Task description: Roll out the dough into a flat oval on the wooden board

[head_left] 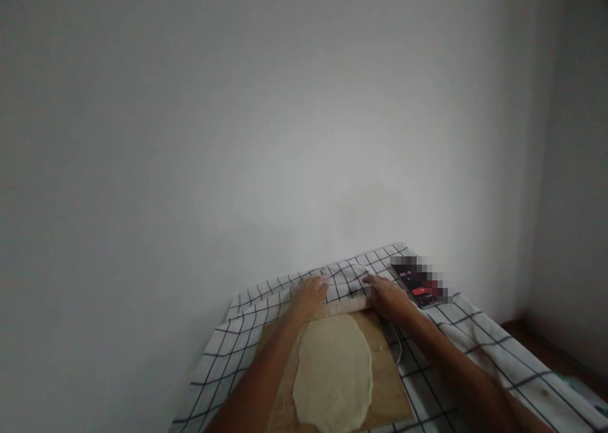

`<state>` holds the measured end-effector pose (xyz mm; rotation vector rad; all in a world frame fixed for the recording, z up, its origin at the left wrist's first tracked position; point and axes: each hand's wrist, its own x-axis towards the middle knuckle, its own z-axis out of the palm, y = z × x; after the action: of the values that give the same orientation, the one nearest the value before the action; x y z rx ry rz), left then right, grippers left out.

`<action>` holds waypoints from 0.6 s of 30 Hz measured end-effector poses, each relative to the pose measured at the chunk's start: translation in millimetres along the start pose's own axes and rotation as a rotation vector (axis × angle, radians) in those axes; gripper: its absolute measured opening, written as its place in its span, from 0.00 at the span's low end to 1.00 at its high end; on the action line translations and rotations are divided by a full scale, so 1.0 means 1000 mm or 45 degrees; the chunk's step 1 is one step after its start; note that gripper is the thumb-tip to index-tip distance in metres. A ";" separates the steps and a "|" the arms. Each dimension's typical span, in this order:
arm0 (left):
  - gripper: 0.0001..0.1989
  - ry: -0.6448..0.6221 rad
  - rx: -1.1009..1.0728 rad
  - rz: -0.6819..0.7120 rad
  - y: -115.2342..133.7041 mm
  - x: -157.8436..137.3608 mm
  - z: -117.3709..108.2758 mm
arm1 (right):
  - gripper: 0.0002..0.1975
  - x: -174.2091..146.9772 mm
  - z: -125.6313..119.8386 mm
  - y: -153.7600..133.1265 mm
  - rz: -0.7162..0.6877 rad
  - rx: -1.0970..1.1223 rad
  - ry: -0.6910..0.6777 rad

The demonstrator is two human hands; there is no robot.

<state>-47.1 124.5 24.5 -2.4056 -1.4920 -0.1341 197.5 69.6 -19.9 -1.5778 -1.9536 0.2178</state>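
Observation:
A wide, flat oval sheet of dough point(333, 373) lies on a wooden board point(389, 389). Across the board's far edge, just beyond the dough, lies a pale rolling pin point(348, 305). My left hand point(311, 292) is on the pin's left end and my right hand point(386, 295) on its right end, with fingers curled over it. The hands hide both ends of the pin. Both forearms reach forward, one along each side of the dough.
A white cloth with dark grid lines point(228, 363) covers the table and is wrinkled behind the pin. A phone point(418, 287), partly blurred out, lies right of my right hand. Beside the board runs a thin white cord point(399, 351). A plain wall point(285, 135) rises behind the table.

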 end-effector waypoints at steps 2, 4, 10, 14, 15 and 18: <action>0.14 -0.032 0.030 0.059 0.004 -0.025 -0.004 | 0.22 0.000 -0.001 0.001 -0.065 0.033 -0.059; 0.16 -0.048 0.069 0.111 0.011 -0.056 -0.011 | 0.22 0.000 -0.002 0.002 -0.121 0.064 -0.112; 0.29 0.313 0.149 0.069 0.062 -0.154 -0.007 | 0.23 -0.005 -0.002 0.004 -0.240 0.143 -0.162; 0.40 0.585 0.106 0.073 0.100 -0.194 0.016 | 0.21 -0.010 -0.004 0.004 -0.274 0.168 -0.148; 0.41 0.609 0.088 0.070 0.106 -0.198 0.018 | 0.21 -0.011 -0.005 0.004 -0.279 0.166 -0.141; 0.37 0.532 0.053 0.062 0.103 -0.192 0.009 | 0.20 -0.013 -0.005 0.006 -0.268 0.135 -0.118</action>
<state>-43.1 -79.8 -51.5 -2.2026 -1.2291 -0.5509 206.0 57.6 -23.5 -1.3049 -2.1253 0.3071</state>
